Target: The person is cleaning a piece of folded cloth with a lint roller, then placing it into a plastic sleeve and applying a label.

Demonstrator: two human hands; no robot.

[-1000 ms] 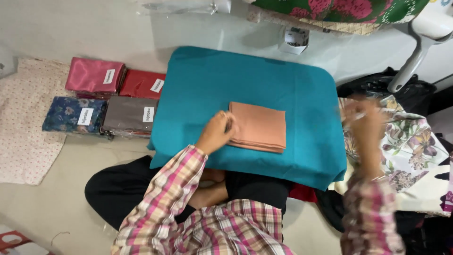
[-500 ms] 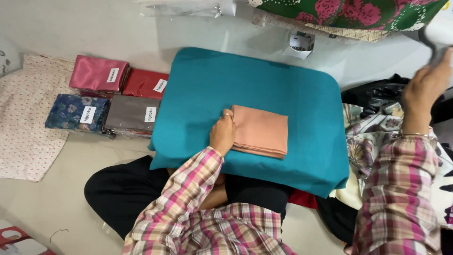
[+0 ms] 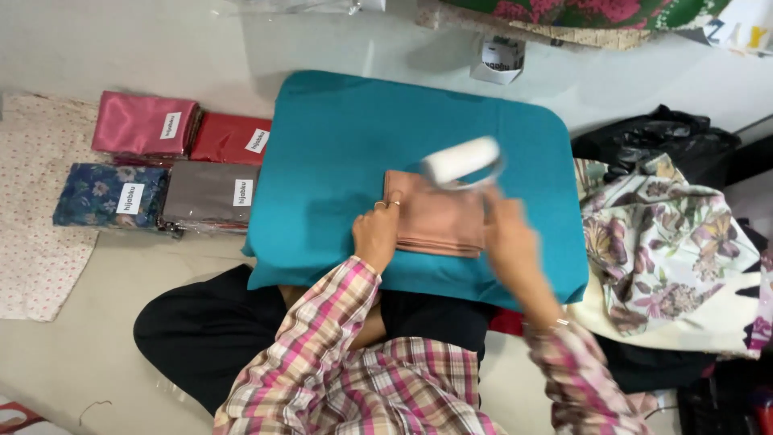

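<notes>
A folded peach cloth (image 3: 439, 221) lies on a teal padded board (image 3: 338, 137) across my lap. My left hand (image 3: 377, 234) presses flat on the cloth's left edge, fingers together. My right hand (image 3: 511, 242) is blurred with motion and holds a white and teal iron (image 3: 462, 163) over the cloth's upper right part. Whether the iron touches the cloth I cannot tell.
Packaged folded fabrics lie on the floor at left: pink (image 3: 141, 125), red (image 3: 233, 138), blue floral (image 3: 109, 197) and brown (image 3: 209, 193). A floral cloth pile (image 3: 676, 250) and a black bag (image 3: 652, 137) sit at right. A small white box (image 3: 499, 60) stands behind the board.
My right hand came down from the upper right, bringing the iron over the peach cloth. My left hand stayed on the cloth's left edge.
</notes>
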